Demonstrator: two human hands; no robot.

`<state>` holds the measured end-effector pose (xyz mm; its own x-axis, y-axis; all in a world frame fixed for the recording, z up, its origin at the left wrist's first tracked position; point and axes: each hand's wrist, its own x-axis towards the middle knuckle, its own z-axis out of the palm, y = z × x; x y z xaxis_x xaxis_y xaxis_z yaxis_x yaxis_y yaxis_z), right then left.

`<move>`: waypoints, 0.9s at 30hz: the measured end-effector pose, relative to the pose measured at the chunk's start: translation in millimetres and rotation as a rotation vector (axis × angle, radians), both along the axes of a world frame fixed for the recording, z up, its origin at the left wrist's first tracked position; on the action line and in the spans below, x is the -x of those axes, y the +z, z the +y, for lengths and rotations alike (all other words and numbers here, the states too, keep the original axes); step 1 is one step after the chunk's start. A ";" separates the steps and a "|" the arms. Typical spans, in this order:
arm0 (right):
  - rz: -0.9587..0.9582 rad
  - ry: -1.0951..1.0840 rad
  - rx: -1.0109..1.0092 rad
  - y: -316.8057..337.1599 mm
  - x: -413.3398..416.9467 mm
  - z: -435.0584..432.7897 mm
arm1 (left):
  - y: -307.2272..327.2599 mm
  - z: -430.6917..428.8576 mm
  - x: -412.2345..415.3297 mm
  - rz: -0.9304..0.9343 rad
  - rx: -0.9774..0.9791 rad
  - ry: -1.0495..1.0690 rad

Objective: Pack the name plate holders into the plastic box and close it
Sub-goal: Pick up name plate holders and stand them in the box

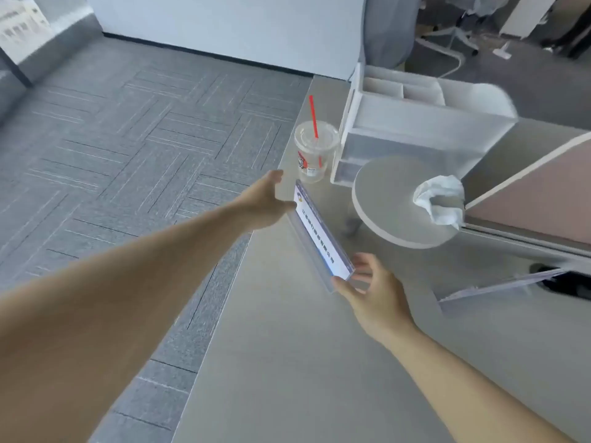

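A clear acrylic name plate holder (321,233) with a white card and blue print stands tilted on the grey desk (287,346) near its left edge. My left hand (265,203) touches the holder's far end with fingers spread. My right hand (372,292) grips its near end between thumb and fingers. A second clear name plate holder (499,284) lies on the desk at the right. No plastic box with a lid can be made out for certain.
A clear cup with a red straw (315,151) stands just behind the held holder. A white drawer organiser (422,123) sits behind it. A round grey stand (393,199) carries a crumpled tissue (439,199). Carpet floor lies left of the desk edge.
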<state>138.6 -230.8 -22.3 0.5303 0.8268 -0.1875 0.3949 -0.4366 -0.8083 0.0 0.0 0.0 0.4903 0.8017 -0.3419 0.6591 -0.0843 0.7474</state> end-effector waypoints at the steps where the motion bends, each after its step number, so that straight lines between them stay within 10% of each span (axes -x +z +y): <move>1: -0.008 0.002 -0.017 -6.3 -2.0 2.2 | -9.1 3.9 -6.2 -0.007 0.008 0.003; 19: -0.119 -0.021 0.000 -13.1 -35.9 11.2 | -54.3 -95.1 82.5 -0.105 -0.143 0.185; 27: -0.153 0.005 -0.091 100.0 -17.3 -18.9 | 71.8 -107.0 101.0 -0.239 -0.189 0.133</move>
<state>155.9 -249.7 77.6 0.5425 0.8395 -0.0294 0.5182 -0.3620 -0.7749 -101.0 -107.0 71.8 0.4250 0.9026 -0.0689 0.4817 -0.1611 0.8614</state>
